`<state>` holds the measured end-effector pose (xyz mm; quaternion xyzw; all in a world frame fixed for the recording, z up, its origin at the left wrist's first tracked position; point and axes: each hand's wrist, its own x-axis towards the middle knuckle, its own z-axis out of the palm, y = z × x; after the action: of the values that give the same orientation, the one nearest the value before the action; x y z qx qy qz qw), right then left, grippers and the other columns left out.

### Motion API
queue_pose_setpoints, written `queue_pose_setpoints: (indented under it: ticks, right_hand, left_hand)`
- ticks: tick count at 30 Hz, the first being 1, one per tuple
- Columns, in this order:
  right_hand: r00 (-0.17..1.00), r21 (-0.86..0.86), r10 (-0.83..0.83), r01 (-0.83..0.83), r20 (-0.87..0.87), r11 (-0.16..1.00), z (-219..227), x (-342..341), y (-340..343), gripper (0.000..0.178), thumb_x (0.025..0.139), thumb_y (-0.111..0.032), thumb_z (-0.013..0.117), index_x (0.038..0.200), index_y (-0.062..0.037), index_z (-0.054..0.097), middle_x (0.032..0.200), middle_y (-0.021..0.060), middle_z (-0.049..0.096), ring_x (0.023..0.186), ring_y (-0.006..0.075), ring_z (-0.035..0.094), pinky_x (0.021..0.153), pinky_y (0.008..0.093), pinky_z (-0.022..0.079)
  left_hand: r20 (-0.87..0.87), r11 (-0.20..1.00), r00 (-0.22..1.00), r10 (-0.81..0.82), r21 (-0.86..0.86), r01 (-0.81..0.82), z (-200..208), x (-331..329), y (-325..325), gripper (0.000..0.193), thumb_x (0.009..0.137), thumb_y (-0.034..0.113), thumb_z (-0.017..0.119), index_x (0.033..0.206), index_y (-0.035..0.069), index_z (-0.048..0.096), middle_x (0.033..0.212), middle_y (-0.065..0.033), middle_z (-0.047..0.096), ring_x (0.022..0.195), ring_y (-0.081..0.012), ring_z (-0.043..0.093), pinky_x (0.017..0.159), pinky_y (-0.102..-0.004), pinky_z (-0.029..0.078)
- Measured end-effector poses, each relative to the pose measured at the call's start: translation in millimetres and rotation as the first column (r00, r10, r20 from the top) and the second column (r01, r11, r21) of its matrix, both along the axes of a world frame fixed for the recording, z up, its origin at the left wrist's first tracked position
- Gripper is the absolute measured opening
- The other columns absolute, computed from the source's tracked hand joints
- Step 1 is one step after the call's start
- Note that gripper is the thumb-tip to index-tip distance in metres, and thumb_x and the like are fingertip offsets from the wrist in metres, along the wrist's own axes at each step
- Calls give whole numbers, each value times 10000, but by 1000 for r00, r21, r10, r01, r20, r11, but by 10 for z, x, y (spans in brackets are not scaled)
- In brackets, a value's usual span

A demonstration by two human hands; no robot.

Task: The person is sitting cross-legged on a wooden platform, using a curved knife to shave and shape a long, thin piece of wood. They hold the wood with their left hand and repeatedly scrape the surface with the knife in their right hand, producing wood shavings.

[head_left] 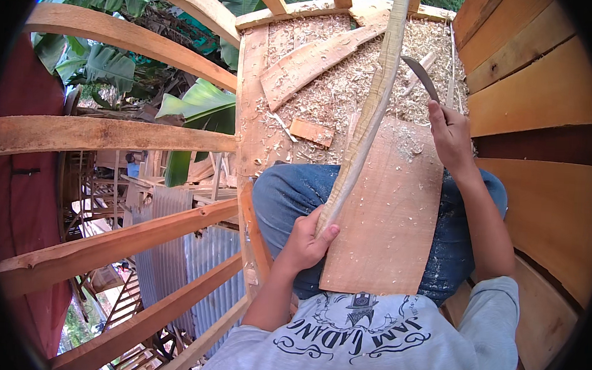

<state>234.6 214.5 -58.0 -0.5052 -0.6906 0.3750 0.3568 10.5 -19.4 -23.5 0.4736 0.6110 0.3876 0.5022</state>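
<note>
My left hand point(308, 240) is closed round the near end of a long, slightly curved wooden strip point(365, 130), which slants up and away past the top of the view. In my right hand point(451, 135) is a knife with a curved dark blade point(419, 76); its handle is mostly hidden by my fingers. The blade points away and to the left, its tip close to the strip's right edge; whether they touch I cannot tell. A wide flat board point(392, 210) rests across my lap beneath the strip, with a few pale shavings on it.
Curly wood shavings point(302, 71) cover the wooden platform ahead, around a broad plank point(322, 66) and a small wood block point(312, 132). Spaced timber rails point(111, 138) stand at the left, with corrugated sheets point(211, 274) lower beyond them. A plank wall point(535, 97) rises close on the right.
</note>
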Motion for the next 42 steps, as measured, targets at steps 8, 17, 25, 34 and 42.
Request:
queue_pose_setpoints:
  ticks: [8,17,25,34,42]
  right_hand:
    - [883,-476,-209,-18,-419,880,-180,54,-93,467,973,-404,459,647,-71,436,472,-27,363,342,51,324,330,225,275]
    - [841,-400,31,-289,-541,870,13,25,-220,328,916,-326,590,821,-14,624,470,-64,403,367,25,345,349,211,251]
    - [595,-296,165,-597,-787,746,201,144,-310,312,888,-206,609,1118,2,585,469,-34,444,325,56,384,311,219,289]
    - [567,-294,163,-627,-808,722,258,222,-340,283,844,-132,629,1088,5,585,474,-16,466,318,62,386,305,222,284]
    - [573,-312,129,-605,-809,733,302,263,-311,366,857,-195,611,1137,37,574,468,-12,454,323,66,366,327,224,286]
  left_hand:
    - [446,981,891,83,-196,7,67,-159,43,320,852,211,655,751,74,385,472,12,411,328,-54,392,291,-197,314]
    - [673,956,739,-15,-208,209,264,140,193,327,885,219,618,732,90,360,468,5,401,350,-61,390,307,-214,337]
    - [539,878,835,-105,-345,333,314,501,437,288,894,219,606,767,69,396,564,-2,460,433,-77,478,358,-222,407]
    - [335,948,939,-75,-269,172,365,886,638,213,924,230,570,915,38,480,631,17,477,498,-65,495,446,-221,437]
    - [313,967,949,-46,-224,121,488,968,735,189,956,246,496,922,66,453,571,31,428,426,-50,434,379,-200,381]
